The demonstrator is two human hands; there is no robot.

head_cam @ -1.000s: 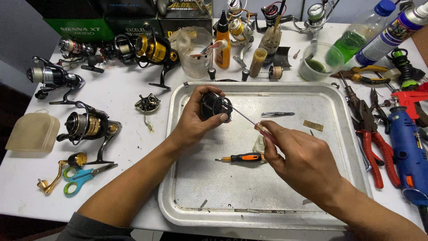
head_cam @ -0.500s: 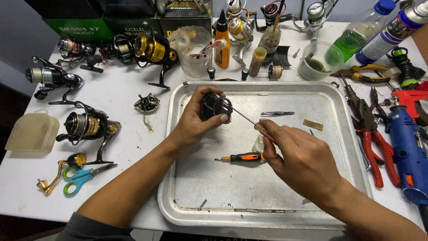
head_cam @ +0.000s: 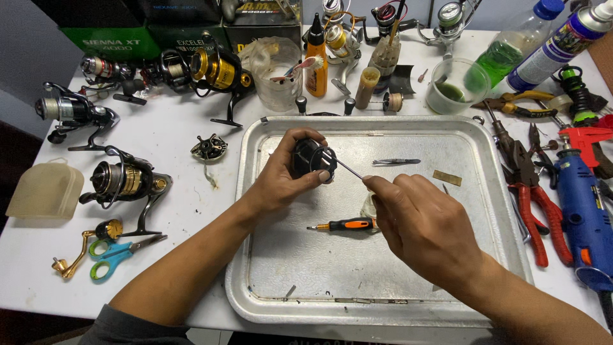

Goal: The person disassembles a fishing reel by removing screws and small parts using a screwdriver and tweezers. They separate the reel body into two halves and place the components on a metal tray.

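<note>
My left hand (head_cam: 281, 176) grips a small black reel part (head_cam: 310, 158) above the metal tray (head_cam: 408, 287). My right hand (head_cam: 424, 227) pinches a thin metal pick (head_cam: 348, 167) whose tip touches the black part. Under my right hand lies a small orange-and-black screwdriver (head_cam: 345, 225) beside a pale wad, mostly hidden by the fingers. Tweezers (head_cam: 396, 161) and a small brass strip (head_cam: 447, 177) lie on the tray farther back.
Several fishing reels (head_cam: 124, 182) stand left and along the back. Scissors (head_cam: 118, 252) and a gold handle lie front left. Red pliers (head_cam: 533, 198) and a blue rotary tool (head_cam: 584, 214) lie right. Bottles, an orange oil bottle (head_cam: 316, 57) and a cup (head_cam: 456, 86) stand behind the tray.
</note>
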